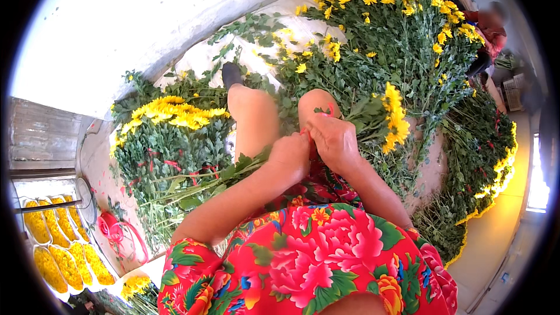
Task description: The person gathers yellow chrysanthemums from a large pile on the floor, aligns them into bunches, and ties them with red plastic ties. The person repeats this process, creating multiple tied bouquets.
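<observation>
My left hand [288, 154] and my right hand [333, 136] meet above my lap, both closed on a thin red ribbon [331, 109]. The ribbon goes around a bunch of yellow chrysanthemums lying across my thighs. Its flower heads [395, 118] point right, past my right hand. Its leafy stems [210, 181] stick out on the left, beneath my left forearm. My fingers hide most of the ribbon and the middle of the bunch.
Ribbon-tied chrysanthemum bunches [170, 153] are piled at left, more [477, 162] at right. A heap of loose stems [393, 43] lies ahead on a white sheet [197, 63]. Red ribbon [111, 229] lies on the left floor near packed yellow flowers [61, 236]. Another person [490, 35] sits far right.
</observation>
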Demonstrator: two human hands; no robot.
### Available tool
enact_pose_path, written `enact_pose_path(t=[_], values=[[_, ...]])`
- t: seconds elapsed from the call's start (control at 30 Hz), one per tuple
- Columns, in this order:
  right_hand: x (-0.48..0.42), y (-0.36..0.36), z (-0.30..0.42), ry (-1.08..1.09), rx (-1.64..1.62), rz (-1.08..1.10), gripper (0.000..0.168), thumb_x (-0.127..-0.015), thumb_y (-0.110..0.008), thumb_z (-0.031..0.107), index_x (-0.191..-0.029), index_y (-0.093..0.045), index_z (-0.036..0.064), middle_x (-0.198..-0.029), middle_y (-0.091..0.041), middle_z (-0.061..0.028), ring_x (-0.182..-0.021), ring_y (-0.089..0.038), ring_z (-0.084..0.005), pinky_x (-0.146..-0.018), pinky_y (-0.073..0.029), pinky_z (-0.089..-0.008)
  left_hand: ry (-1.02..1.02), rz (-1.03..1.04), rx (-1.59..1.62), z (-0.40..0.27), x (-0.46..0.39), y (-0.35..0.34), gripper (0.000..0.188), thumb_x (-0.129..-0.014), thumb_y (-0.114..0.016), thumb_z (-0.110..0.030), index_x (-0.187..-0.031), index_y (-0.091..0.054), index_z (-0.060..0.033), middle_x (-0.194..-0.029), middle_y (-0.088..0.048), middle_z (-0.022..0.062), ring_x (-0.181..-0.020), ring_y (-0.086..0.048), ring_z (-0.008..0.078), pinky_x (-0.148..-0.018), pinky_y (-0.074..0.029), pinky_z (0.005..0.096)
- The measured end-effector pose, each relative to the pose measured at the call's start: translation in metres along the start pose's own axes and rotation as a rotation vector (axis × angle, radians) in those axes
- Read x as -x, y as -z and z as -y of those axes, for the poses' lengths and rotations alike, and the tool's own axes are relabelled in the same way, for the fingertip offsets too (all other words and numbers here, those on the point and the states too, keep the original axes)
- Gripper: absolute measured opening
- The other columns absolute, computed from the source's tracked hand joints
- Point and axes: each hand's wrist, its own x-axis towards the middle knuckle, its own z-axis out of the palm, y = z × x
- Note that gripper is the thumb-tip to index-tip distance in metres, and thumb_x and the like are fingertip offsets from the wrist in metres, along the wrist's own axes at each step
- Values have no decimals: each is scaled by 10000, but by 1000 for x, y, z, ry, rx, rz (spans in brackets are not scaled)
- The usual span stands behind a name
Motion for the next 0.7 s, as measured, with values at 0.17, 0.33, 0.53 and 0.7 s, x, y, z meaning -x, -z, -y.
enact_pose_path(t=[0.17,0.33,0.53,0.7], values=[[6,-27,-5,24,61,-177,93,-883,-662,80,-838,-582,97,-711,-582,-120,-660,-619,-345,-565,-479,-451,-98,-74,-1,11,23,35,375,-842,-747,-309,-992,-658,23,-1019,-702,235,-968,-689,431,-863,-538,528],[4,-27,-8,36,93,-180,83,-891,-674,90,-864,-597,99,-713,-586,-115,-664,-619,-349,-568,-477,-455,-285,-258,-321,22,35,109,224,-834,-770,-209,-835,-703,5,-1156,-644,192,-1196,-582,405,-1029,-462,492],[0,-20,-7,-286,-415,-107,78,-938,-694,73,-984,-715,15,-766,-673,-103,-677,-658,-215,-632,-516,-324,-476,-175,498,41,34,93,213,-920,-713,-144,-767,-643,-14,-1326,-605,182,-1265,-565,301,-989,-466,412],[3,-15,-23,-338,-662,-92,122,-953,-720,51,-1059,-752,-1,-916,-713,-29,-840,-638,-95,-775,-506,-250,-42,8,1608,53,21,45,188,-1007,-598,-202,-932,-649,-37,-975,-701,117,-818,-656,181,-632,-456,231]])
